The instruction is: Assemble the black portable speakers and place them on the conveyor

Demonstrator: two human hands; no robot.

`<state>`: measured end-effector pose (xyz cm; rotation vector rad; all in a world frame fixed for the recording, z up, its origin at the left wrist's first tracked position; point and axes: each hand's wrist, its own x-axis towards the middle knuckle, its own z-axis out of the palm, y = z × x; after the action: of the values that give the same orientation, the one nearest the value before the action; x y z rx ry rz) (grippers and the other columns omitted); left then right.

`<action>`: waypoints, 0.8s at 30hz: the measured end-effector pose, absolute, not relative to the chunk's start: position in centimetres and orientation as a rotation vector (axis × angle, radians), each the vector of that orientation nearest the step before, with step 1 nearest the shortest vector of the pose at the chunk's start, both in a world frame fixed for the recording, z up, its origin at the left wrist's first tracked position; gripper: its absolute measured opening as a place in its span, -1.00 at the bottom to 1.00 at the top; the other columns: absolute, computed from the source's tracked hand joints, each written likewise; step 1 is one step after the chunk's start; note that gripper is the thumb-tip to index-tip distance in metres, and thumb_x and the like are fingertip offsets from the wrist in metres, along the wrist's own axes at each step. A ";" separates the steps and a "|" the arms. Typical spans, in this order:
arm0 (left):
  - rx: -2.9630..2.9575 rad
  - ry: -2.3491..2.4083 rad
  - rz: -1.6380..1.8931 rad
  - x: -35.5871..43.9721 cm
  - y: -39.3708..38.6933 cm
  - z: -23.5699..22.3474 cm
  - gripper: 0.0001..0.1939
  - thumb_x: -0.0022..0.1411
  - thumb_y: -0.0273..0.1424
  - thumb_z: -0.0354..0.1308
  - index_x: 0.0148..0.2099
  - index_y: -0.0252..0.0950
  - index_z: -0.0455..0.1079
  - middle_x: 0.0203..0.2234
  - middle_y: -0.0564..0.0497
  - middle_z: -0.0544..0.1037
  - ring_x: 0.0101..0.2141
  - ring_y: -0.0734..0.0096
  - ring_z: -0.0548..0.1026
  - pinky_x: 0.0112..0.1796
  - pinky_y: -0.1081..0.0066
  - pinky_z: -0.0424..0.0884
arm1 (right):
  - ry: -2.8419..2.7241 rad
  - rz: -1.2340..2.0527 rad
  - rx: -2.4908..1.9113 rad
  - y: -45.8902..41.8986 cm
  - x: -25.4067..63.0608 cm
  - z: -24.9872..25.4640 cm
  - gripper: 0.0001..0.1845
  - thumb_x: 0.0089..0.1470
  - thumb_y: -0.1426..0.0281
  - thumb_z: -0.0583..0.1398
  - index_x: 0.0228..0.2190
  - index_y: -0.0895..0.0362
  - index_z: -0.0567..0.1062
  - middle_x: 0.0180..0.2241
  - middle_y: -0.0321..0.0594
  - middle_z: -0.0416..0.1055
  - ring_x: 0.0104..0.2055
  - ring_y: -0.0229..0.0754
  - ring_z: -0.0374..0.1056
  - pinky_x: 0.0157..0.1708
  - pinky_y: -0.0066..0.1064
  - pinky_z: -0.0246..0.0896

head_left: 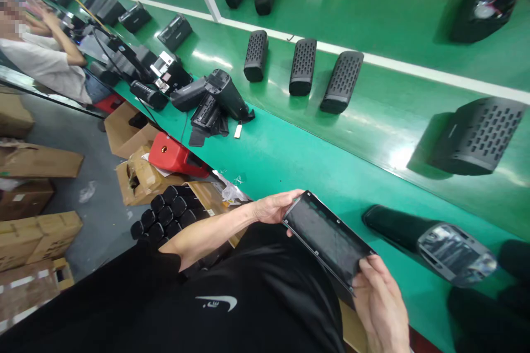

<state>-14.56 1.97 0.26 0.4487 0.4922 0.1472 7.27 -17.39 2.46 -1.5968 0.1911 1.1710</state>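
Note:
In the head view, a long black speaker cover is held tilted in front of my black shirt. Dark mesh-like material lines its face, and small light clips or tabs run along its edges. My left hand grips its far-left end, the thumb on the rim. At the near-right end my right hand pinches the corner, thumb on the inner face. To the right, on the green bench, lies a black speaker body whose end looks shiny or film-covered.
Perforated black speakers stand along the green line. Further left on the bench are stacked black housings. Below the edge are a red stool, cardboard boxes and a carton of black parts. A co-worker sits at far left.

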 end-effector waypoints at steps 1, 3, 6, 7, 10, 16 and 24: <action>0.425 0.471 0.180 -14.4 1.8 0.0 -0.09 0.00 0.11 0.46 0.28 -0.21 0.32 -0.19 -0.10 0.60 -0.38 0.29 0.58 -0.34 0.33 0.47 | 0.234 1.165 -1.579 -17.2 7.2 2.7 -0.47 -0.36 0.23 0.59 -0.34 0.06 0.52 -0.44 -0.39 0.38 -0.48 -0.33 0.24 -0.47 -0.53 0.25; 0.379 0.426 0.244 -14.0 1.4 -0.4 0.01 -0.20 0.10 0.56 0.24 -0.20 0.37 -0.17 -0.11 0.61 -0.31 0.25 0.58 -0.27 0.30 0.46 | 0.309 1.152 -1.544 -16.6 7.1 3.1 -0.47 -0.38 0.28 0.59 -0.34 0.05 0.52 -0.42 -0.39 0.41 -0.44 -0.32 0.28 -0.43 -0.53 0.29; 0.381 0.384 0.251 -12.6 0.6 -0.8 -0.04 -0.38 -0.16 0.67 0.13 -0.25 0.48 -0.15 -0.13 0.63 -0.19 0.17 0.59 -0.15 0.24 0.45 | 0.350 1.118 -1.511 -15.7 6.9 3.5 -0.48 -0.38 0.31 0.59 -0.34 0.03 0.52 -0.43 -0.41 0.41 -0.46 -0.33 0.26 -0.44 -0.53 0.31; 0.403 0.385 0.235 -12.1 0.3 -0.8 -0.10 -0.38 -0.26 0.67 0.09 -0.27 0.51 -0.14 -0.14 0.63 -0.14 0.13 0.60 -0.09 0.22 0.45 | 0.363 1.109 -1.503 -15.4 6.8 3.6 -0.47 -0.39 0.31 0.59 -0.34 0.02 0.51 -0.44 -0.42 0.39 -0.48 -0.33 0.24 -0.45 -0.54 0.31; 0.438 0.399 0.275 -10.3 -0.3 -0.7 -0.17 -0.32 -0.42 0.63 0.10 -0.28 0.54 -0.02 -0.16 0.63 0.09 0.02 0.55 0.13 0.15 0.37 | 0.335 1.145 -1.470 -14.8 6.0 3.7 -0.47 -0.36 0.30 0.59 -0.35 0.03 0.49 -0.43 -0.42 0.39 -0.47 -0.32 0.27 -0.43 -0.51 0.34; 0.332 0.338 0.388 -9.7 0.3 -0.3 0.04 -0.28 -0.44 0.60 0.32 -0.15 0.41 0.20 -0.20 0.54 0.24 -0.01 0.48 0.26 0.06 0.29 | 0.045 1.239 -1.540 -18.7 7.4 0.9 -0.29 -0.14 0.06 0.53 0.00 0.01 0.48 -0.07 -0.22 0.49 -0.16 -0.11 0.49 -0.16 -0.22 0.50; 0.215 0.290 0.381 -11.6 2.3 -0.1 0.16 -0.21 -0.20 0.59 0.44 -0.19 0.23 0.23 -0.28 0.52 0.20 -0.09 0.51 0.17 0.03 0.40 | -0.374 0.818 -2.088 -16.8 20.2 -3.1 -0.05 -0.70 0.11 0.62 -0.14 0.07 0.53 -0.07 -0.07 0.51 0.20 0.33 0.32 0.22 0.15 0.25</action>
<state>-11.63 2.35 -0.10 0.2147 0.2902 0.3813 20.24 -16.81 -3.09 -2.0878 -0.3743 0.8181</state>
